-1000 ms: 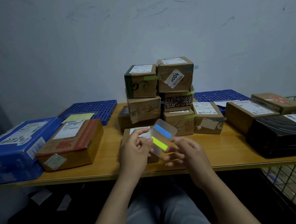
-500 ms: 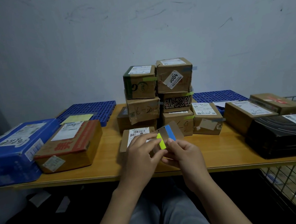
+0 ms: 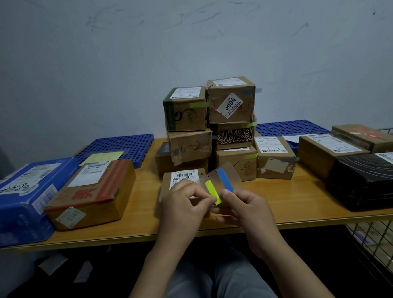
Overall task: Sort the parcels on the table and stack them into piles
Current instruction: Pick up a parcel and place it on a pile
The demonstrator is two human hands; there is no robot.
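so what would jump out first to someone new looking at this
Front and centre, the left hand and right hand pinch a clear sheet bearing a yellow strip and a blue strip. Behind it rises a stack of brown boxes; a blue parcel sits far left.

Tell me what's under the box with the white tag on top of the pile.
A black box with white lettering, and below it a plain brown box on the table. The clear sheet held in front hides part of that brown box.
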